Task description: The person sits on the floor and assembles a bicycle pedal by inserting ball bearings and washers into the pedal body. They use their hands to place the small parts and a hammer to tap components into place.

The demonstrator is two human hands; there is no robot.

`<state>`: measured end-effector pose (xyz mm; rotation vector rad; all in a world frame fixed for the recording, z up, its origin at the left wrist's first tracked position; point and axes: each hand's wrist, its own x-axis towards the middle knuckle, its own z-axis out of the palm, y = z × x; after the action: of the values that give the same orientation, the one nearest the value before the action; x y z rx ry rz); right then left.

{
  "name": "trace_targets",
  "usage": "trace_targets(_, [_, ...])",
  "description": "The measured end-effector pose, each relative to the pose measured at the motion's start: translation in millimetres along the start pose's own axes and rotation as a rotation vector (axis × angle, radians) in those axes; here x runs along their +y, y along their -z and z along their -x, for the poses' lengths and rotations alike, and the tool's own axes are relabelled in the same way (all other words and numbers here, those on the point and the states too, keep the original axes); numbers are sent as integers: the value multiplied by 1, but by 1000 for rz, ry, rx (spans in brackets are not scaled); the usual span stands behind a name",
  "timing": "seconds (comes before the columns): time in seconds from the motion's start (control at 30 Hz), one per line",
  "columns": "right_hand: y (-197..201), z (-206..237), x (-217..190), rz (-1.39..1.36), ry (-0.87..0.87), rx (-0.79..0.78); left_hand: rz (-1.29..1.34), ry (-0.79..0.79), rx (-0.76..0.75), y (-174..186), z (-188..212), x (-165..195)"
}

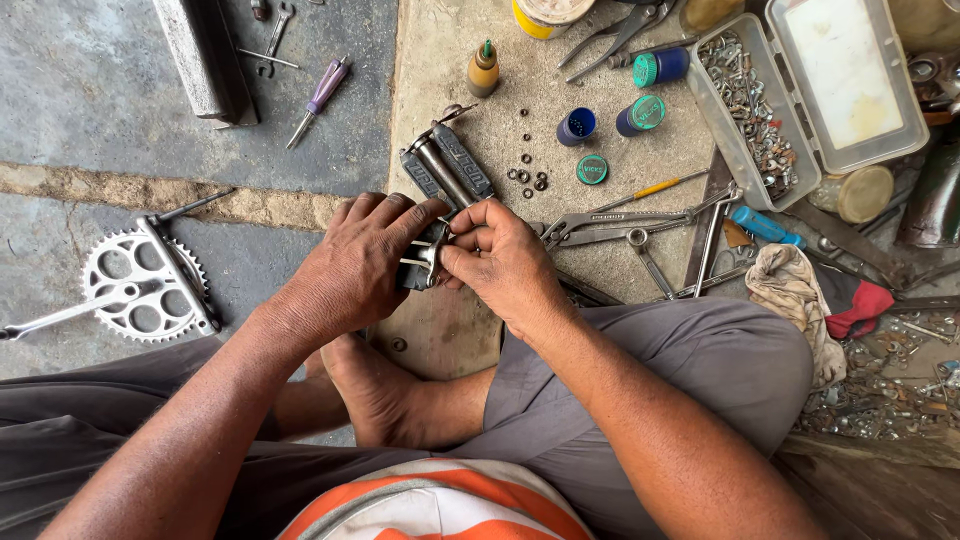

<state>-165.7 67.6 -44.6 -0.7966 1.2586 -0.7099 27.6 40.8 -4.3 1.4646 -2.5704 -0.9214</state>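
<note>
Head view, looking down over crossed legs and a bare foot (385,395) on a concrete floor (90,90).

Left hand (355,265) wrapped around the near end of a bicycle pedal (440,185), fingers curled over its metal end plate, thumb tip meeting the other hand. Right hand (500,260) pinching at that same metal end, fingertips pressed together on a small part too hidden to identify. Pedal held just above a worn board (440,60), tilted, its two grey rubber blocks and centre axle pointing away from the body.

Just beyond the pedal, scattered small washers and nuts (528,172) on the board. Near them, a blue open cap (577,125), a green round lid (592,169) and a blue bottle with green cap (641,114). Farther up, a small oil bottle (483,68) standing upright. Right of the hands, flat spanners (630,225) lying crossed, a blue-handled tool (765,225) and a crumpled rag (795,290). At the top right, a clear plastic box (800,165) with its lid open, holding small metal hardware.

Well to the left on the floor, a chainring with crank arm (135,290) lying flat, and a purple-handled screwdriver (318,98) farther up.
</note>
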Motion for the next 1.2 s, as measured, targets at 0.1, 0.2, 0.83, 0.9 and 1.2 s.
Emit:
trace_targets(0.1, [-1,0,0,-13,2,12,12,-10,12,0,0,1])
trace_targets(0.2, [0,1,-2,-23,-22,0,12,-9,11,0,0,-1])
trace_targets(0.83, [4,-3,4,-118,-7,-56,31,-52,47,-8,-1,-7])
trace_targets(0.9, [5,-3,4,-122,-9,-58,48,-74,62,-7,-1,-8])
trace_targets(1.2, [2,0,4,-84,20,-29,3,-112,106,-9,-1,-8])
